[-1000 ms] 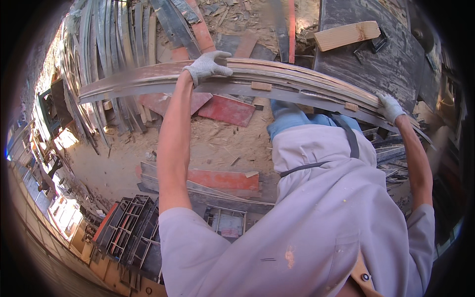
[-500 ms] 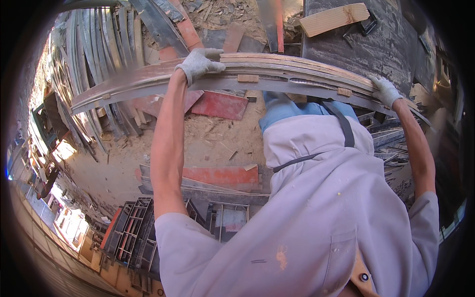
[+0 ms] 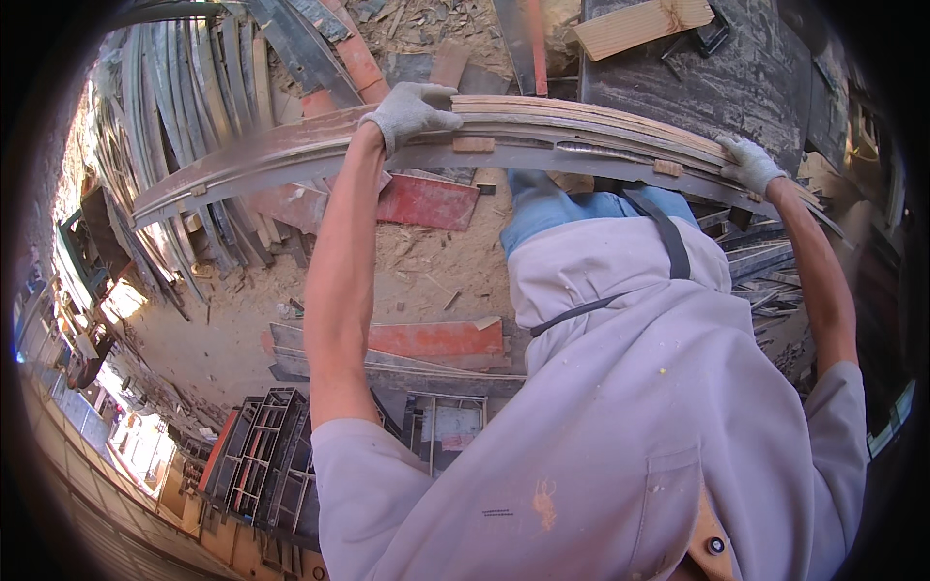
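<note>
A long stack of thin wooden strips [image 3: 601, 121] spans the view from left to right in front of my body, bent by the lens. Its near side shows a grey face with small wooden blocks [image 3: 474, 144] along it. My left hand [image 3: 412, 114], in a light grey work glove, grips the upper edge left of the middle, thumb and fingers over the strips. Near the right end my right hand [image 3: 751, 165], gloved alike, holds the same stack. The fingers' undersides are hidden behind the strips.
Many long strips [image 3: 184, 87] lean at the far left. A dark panel [image 3: 697, 107] carries a pale wood block [image 3: 644, 26] at the far right. Red boards [image 3: 426, 201] lie on the dusty ground, and metal-framed panels [image 3: 266, 455] stand at the lower left.
My left hand has slid a little to the right along the strips. The right hand keeps its place near the right end, and the stack looks almost unmoved.
</note>
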Action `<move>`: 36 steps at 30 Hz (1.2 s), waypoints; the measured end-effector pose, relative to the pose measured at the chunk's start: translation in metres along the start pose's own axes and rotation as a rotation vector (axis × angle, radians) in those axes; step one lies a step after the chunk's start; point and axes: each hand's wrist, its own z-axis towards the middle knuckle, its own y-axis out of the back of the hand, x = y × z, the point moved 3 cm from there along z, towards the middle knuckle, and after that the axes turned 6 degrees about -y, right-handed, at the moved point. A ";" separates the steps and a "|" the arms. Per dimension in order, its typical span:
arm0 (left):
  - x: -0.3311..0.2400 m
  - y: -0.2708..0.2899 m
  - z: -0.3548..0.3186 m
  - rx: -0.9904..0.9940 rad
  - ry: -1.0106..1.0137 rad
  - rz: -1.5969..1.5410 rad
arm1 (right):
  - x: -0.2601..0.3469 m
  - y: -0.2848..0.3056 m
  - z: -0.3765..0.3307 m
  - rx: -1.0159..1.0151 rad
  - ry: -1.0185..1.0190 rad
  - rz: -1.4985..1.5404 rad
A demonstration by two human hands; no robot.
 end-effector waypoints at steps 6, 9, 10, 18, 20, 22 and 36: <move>0.003 -0.002 0.002 -0.005 0.001 -0.009 | -0.009 -0.007 0.001 -0.011 0.007 0.002; 0.000 -0.005 0.002 -0.012 0.006 -0.021 | -0.008 -0.004 0.000 0.002 -0.005 0.012; -0.001 -0.008 0.001 -0.010 0.003 -0.050 | -0.006 -0.002 -0.001 0.011 -0.011 0.013; 0.005 -0.010 0.007 -0.004 -0.016 -0.072 | -0.016 -0.008 -0.001 0.027 -0.044 0.033; 0.003 -0.011 0.006 -0.009 -0.030 -0.048 | -0.012 -0.005 -0.002 0.054 -0.069 0.035; 0.001 -0.013 0.006 -0.012 -0.012 -0.075 | -0.009 -0.001 -0.003 0.072 -0.077 0.029; -0.004 -0.018 0.002 0.000 0.076 -0.144 | -0.014 -0.006 -0.006 -0.010 -0.028 0.090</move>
